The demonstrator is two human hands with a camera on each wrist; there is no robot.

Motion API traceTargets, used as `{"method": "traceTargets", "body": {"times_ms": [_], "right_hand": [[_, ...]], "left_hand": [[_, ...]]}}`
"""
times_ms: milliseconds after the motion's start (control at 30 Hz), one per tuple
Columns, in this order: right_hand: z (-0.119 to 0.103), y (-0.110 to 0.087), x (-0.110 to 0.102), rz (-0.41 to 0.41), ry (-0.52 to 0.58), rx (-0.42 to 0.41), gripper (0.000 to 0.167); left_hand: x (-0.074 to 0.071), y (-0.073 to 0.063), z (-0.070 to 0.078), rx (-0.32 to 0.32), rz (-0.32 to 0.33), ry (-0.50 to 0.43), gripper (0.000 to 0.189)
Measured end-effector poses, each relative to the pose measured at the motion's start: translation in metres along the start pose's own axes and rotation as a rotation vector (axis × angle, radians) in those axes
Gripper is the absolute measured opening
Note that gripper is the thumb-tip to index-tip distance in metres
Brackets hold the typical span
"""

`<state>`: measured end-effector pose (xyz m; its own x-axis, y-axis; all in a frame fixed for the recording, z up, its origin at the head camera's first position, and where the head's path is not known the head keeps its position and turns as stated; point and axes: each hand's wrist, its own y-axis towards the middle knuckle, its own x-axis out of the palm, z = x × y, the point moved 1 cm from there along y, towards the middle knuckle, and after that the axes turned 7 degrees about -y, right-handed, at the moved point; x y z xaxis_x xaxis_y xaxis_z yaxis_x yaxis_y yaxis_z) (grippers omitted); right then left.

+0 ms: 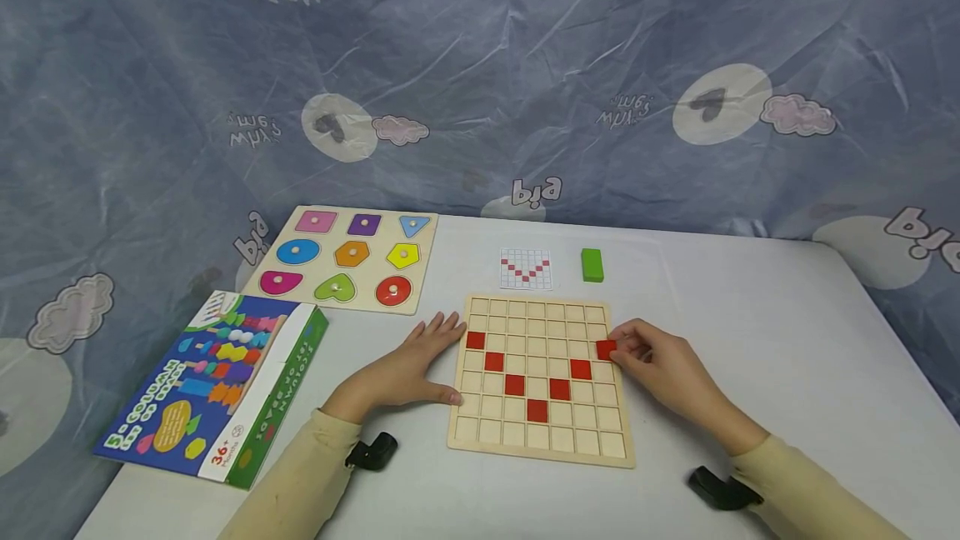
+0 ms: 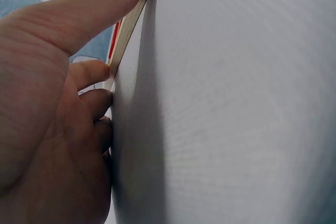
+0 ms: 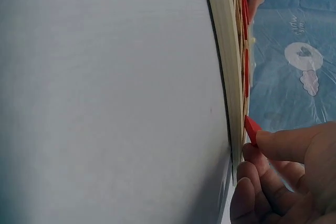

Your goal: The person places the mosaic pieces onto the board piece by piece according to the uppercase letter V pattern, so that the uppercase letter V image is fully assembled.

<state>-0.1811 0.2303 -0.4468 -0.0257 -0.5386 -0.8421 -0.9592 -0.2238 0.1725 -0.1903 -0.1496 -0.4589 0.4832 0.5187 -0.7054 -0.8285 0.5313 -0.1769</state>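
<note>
A wooden grid board (image 1: 495, 450) lies flat on the table, with several red square tiles (image 1: 537, 411) set in its cells in a V shape. My right hand (image 1: 663, 361) pinches one more red tile (image 1: 607, 349) between thumb and fingers at the board's right edge. In the right wrist view that tile (image 3: 252, 128) is tilted, one edge down at the grid. On the other side my left hand (image 1: 405, 365) rests with fingers spread, thumb and fingertips at the board's left edge. The left wrist view shows its thumb (image 2: 100, 9) against the board's wooden side.
Behind the board lie a small pattern card (image 1: 526, 269) with a red V and a green block (image 1: 592, 265). To the left are a shape puzzle (image 1: 375, 305) with knobbed pieces and a blue bead-set box (image 1: 165, 407). A patterned cloth (image 1: 480, 65) hangs along the back.
</note>
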Motion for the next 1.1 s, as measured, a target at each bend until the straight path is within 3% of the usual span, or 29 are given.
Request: {"method": "traceTargets", "body": {"times_ms": [467,1100], "right_hand": [[-0.0053,0.0048,0.0024,-0.021,0.002,0.002,0.020],[-0.0026,0.0048,0.0045,-0.014,-0.044,-0.097,0.027]], "left_hand": [[0.0010,0.0011,-0.0018,-0.008,0.012,0.008,0.108],[0.0000,0.0012,-0.0014,-0.003,0.005,0.002,0.109]]}}
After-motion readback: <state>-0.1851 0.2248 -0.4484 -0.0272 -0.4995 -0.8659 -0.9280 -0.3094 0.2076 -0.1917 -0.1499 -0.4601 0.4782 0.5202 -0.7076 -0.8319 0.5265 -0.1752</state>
